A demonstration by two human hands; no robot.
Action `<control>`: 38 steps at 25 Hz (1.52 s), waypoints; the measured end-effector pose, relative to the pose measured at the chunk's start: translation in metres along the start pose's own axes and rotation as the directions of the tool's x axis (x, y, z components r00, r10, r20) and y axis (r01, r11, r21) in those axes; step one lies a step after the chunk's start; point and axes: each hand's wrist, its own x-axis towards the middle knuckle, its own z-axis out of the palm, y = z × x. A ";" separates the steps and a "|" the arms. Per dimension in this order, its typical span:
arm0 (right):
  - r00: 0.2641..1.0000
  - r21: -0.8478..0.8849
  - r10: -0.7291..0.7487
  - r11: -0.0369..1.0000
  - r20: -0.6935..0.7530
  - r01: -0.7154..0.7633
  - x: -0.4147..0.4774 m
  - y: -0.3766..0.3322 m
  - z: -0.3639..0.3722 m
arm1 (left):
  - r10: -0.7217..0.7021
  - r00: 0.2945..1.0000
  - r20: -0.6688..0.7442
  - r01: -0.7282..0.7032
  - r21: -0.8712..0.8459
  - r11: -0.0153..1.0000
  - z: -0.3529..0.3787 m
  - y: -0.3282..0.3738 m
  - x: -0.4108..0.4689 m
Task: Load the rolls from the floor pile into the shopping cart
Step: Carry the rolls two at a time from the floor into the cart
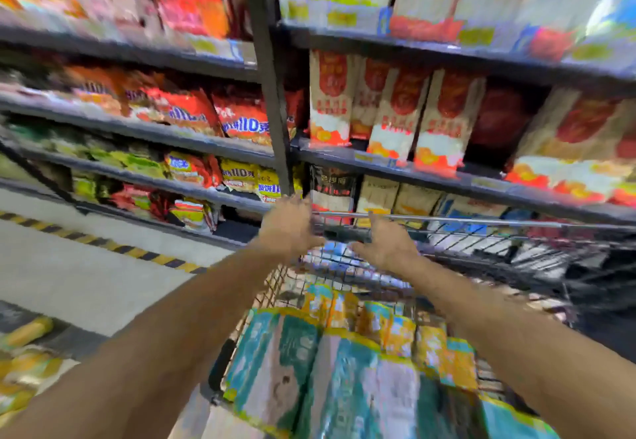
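Note:
The wire shopping cart [481, 221] stands in front of me, slanting to the right. Several packs of rolls [309, 363] in teal, white and yellow wrappers fill its near end. Both my arms reach out over these packs. My left hand [290, 228] is at the cart's far left corner, back up, fingers spread forward. My right hand [385, 242] hovers beside it with fingers and thumb spread. A blurred blue and white pack [339, 249] lies low between the two hands; neither hand plainly grips it. More rolls from the floor pile [27, 352] show at the lower left.
Dark store shelves [430, 166] packed with snack bags rise right behind the cart. A dark upright post [272, 94] divides them. Pale floor with a yellow and black striped line [103, 244] stretches to the left. The whole view is motion blurred.

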 end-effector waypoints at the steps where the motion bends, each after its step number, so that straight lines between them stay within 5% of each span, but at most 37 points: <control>1: 0.998 -0.026 -0.059 0.998 -0.033 0.058 -0.009 -0.007 -0.017 | -0.024 0.999 -0.044 0.024 0.014 1.000 -0.021 0.000 -0.013; 8: 0.824 -0.149 -0.549 0.834 -0.138 0.531 -0.082 -0.089 -0.080 | -0.283 0.910 -0.304 0.312 0.052 0.949 -0.107 -0.053 -0.177; 13: 0.678 -0.154 -0.733 0.678 -0.061 0.719 -0.133 -0.199 -0.049 | -0.577 0.727 -0.372 0.615 -0.020 0.788 -0.082 -0.124 -0.335; 17: 0.481 -0.161 -0.872 0.465 0.084 0.871 -0.186 -0.300 0.007 | -0.782 0.493 -0.382 0.807 -0.135 0.575 -0.055 -0.173 -0.463; 26: 0.163 -0.047 -0.956 0.156 0.244 0.987 -0.331 -0.502 0.164 | -0.952 0.089 -0.291 0.936 -0.303 0.180 0.036 -0.255 -0.691; 32: 0.042 0.015 -0.938 0.050 0.343 0.999 -0.406 -0.608 0.272 | -0.969 -0.117 -0.220 0.920 -0.392 -0.022 0.086 -0.326 -0.788; 38: 0.018 0.072 -0.910 0.052 0.414 0.996 -0.433 -0.705 0.366 | -0.958 -0.260 -0.117 0.892 -0.408 -0.193 0.127 -0.425 -0.813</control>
